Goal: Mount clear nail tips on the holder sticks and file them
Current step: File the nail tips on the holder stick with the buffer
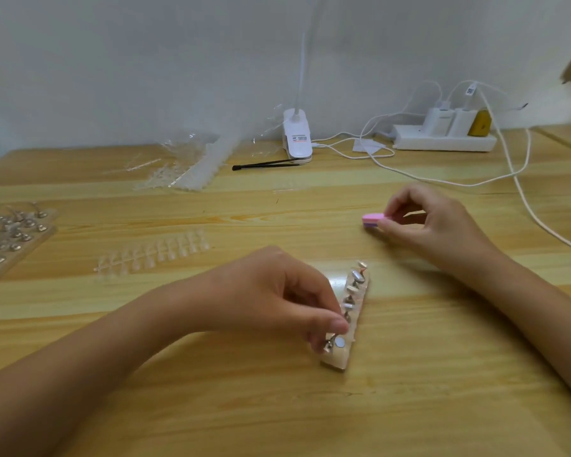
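Nearest me, my left hand (277, 298) is hovering over the near end of a clear base strip (337, 361), which is lying slantwise on the wooden counter (409, 407). Its fingers (338, 324) are curling in tight and pinching a metal-headed holder stick (335, 344) standing in that strip. More sticks are standing in a row along the strip, running away from me. I cannot tell if any is carrying a tip.

Farther out, to the right, my right hand (439, 225) is pinching one end of a pink-and-purple buffer block (373, 219) between thumb and fingertips. I cannot tell if the block is touching the counter.

Left of centre, well apart from both hands, the clear nail tips (152, 255) are lying flat in rows. At the left edge a second board of holder sticks (10, 239) is showing.

Toward the wall:
- crumpled clear plastic bags (185, 163)
- a thin black tool (264, 164), just beside a white clip lamp (297, 136)
- a white power strip (442, 141) with chargers plugged in and white cables (521, 192) trailing across the counter
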`<state>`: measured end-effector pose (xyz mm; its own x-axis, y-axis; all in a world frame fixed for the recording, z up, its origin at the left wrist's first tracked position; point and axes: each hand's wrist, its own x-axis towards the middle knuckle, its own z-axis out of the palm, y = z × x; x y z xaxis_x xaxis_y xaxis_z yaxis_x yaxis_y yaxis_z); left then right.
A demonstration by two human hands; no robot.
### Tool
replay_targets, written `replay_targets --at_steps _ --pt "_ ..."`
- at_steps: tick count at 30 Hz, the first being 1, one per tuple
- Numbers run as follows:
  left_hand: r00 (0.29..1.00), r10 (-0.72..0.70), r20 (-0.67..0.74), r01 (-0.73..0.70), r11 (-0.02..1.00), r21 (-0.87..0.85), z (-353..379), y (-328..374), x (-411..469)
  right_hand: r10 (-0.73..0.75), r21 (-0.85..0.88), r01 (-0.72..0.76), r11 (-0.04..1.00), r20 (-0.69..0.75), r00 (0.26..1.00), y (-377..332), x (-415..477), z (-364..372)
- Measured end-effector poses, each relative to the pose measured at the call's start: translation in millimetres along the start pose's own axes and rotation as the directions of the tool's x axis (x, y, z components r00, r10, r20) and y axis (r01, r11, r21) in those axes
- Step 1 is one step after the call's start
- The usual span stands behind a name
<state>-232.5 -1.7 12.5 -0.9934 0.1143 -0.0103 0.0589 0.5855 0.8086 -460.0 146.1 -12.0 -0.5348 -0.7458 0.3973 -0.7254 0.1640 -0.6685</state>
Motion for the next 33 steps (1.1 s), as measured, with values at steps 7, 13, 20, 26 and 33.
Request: replay_targets --at_steps 7,13,20,26,33 --pt "0.985 0.117 -0.128 -0.105 0.99 0.097 10.4 -8.6 1.6 -0.042 -0.045 0.045 0.998 0.065 0.997 3.3 -0.9 3.0" --pt "0.982 0.102 -0.16 -0.081 0.988 0.132 13.9 -15.3 2.2 -0.093 -0.148 0.122 0.981 0.187 0.978 5.1 -0.4 4.4" --pt "0.946 0.284 -0.158 -0.23 0.928 0.295 2.3 -10.4 -5.0 -0.095 -0.151 0.126 0.98 0.196 0.976 3.9 -0.4 3.3" --pt "0.801 0.593 -0.084 -0.382 0.614 0.691 21.4 -12.1 -3.9 -0.083 -0.137 0.111 0.984 0.197 0.977 0.0 -1.7 2.7" --pt "0.769 0.631 -0.105 -0.349 0.551 0.758 23.4 -13.5 0.8 -0.079 -0.15 0.111 0.982 0.206 0.975 -2.7 -2.2 2.2"
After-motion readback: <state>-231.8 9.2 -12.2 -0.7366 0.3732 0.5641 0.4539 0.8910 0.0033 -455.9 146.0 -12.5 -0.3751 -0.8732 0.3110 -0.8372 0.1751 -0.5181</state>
